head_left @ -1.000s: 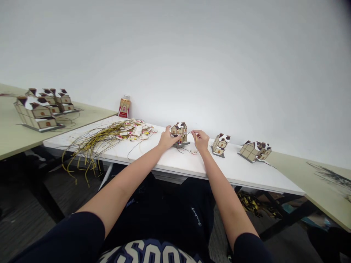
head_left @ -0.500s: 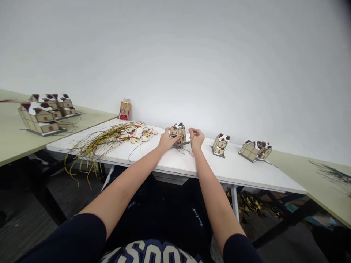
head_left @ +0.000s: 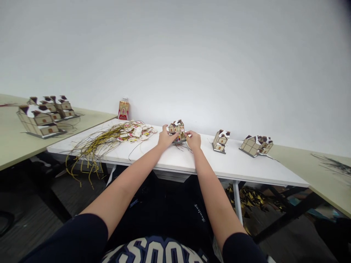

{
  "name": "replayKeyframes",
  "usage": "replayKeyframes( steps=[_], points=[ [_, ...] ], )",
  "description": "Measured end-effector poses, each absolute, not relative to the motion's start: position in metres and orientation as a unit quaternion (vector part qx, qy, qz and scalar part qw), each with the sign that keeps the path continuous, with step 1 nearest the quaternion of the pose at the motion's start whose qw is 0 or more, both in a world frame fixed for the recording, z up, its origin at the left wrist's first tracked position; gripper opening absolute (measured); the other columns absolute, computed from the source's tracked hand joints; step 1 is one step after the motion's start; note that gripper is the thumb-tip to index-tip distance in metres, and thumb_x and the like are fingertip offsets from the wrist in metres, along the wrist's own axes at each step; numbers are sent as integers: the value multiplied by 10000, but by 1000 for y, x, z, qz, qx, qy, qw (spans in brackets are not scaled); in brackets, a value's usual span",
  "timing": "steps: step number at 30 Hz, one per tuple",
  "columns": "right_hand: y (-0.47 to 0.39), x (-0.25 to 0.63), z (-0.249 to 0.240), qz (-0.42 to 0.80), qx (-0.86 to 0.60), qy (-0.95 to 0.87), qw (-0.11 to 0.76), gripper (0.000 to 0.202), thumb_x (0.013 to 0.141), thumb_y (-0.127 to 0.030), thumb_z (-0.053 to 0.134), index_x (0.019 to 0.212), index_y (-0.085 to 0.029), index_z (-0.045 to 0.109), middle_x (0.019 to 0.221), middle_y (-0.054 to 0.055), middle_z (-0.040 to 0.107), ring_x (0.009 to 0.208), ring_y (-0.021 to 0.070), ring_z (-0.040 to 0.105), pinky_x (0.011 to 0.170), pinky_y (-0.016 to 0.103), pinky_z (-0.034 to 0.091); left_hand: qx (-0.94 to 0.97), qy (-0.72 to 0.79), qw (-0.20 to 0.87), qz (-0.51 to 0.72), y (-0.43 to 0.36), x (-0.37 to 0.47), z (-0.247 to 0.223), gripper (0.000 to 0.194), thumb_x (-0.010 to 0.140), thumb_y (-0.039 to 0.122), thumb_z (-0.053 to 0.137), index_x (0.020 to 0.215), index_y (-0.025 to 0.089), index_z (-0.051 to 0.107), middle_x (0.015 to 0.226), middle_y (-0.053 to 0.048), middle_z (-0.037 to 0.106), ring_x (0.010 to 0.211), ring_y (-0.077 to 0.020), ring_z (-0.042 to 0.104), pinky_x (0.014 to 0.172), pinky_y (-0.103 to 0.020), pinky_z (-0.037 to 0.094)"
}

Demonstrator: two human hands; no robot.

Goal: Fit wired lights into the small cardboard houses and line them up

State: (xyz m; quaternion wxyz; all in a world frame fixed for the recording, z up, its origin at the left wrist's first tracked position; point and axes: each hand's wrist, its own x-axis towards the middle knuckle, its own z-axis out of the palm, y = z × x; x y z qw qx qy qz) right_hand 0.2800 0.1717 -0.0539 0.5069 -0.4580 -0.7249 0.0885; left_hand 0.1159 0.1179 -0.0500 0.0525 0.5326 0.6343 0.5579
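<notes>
A small model house point(head_left: 178, 128) with cream walls and a brown and white roof stands on its grey base in front of me. My left hand point(head_left: 165, 140) is closed on its left side, the thumb across the front. My right hand point(head_left: 194, 140) pinches at the right edge of the house, fingertips close to its wall; a thin wire hangs down below these fingers. What exactly the right fingertips hold is too small to make out. Thin wires lie under the base on the white table point(head_left: 170, 159).
Left of the house lies a heap of yellow and black wires point(head_left: 101, 140) with white pieces point(head_left: 137, 130), some hanging over the edge. A bottle point(head_left: 124, 109) stands behind. More model houses stand right point(head_left: 221, 141), far right point(head_left: 256, 146) and on the left table point(head_left: 41, 122).
My right hand has moved left, from beside the house up against its right edge. The left hand keeps its hold on the house. The view has shifted slightly.
</notes>
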Motion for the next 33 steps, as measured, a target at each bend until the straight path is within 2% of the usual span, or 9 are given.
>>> replayKeyframes(
  steps=[4,8,12,17,24,33],
  points=[
    [171,281,-56,76,-475,-752,451,152,805,-340,607,851,-273,736,824,18,694,759,190,585,678,301,433,532,632,52,561,119,115,-51,754,684,534,689,1295,198,401,857,-58,614,845,-228,621,784,-346,478],
    [171,282,-56,79,-465,-761,445,172,839,-344,588,881,-259,733,943,21,690,831,177,586,735,295,442,527,635,54,562,118,115,-51,747,681,543,690,1283,201,409,861,-60,613,856,-229,615,788,-349,475],
    [168,281,-54,77,-452,-777,431,168,846,-326,586,885,-239,725,968,29,661,905,170,577,797,283,439,521,633,64,570,115,116,-49,714,685,522,697,1266,209,425,854,-48,622,847,-218,618,795,-337,470],
    [160,280,-52,64,-446,-806,384,244,894,-323,471,923,-241,699,1012,38,592,942,171,560,837,296,443,506,645,73,568,113,116,-47,710,682,538,702,1253,209,440,839,-48,628,849,-224,622,783,-327,462],
    [157,281,-54,45,-467,-813,345,255,782,-293,559,1016,-276,661,1144,26,481,953,178,548,765,304,471,517,644,75,559,111,116,-46,721,691,538,692,1268,199,423,890,-65,643,875,-225,625,760,-306,445],
    [154,279,-57,-43,-450,-835,314,380,733,-475,658,1040,-251,650,1140,56,469,1005,206,503,810,314,441,522,644,69,555,107,118,-44,713,682,505,705,1259,191,426,871,-57,645,864,-222,627,753,-299,441]
  ],
)
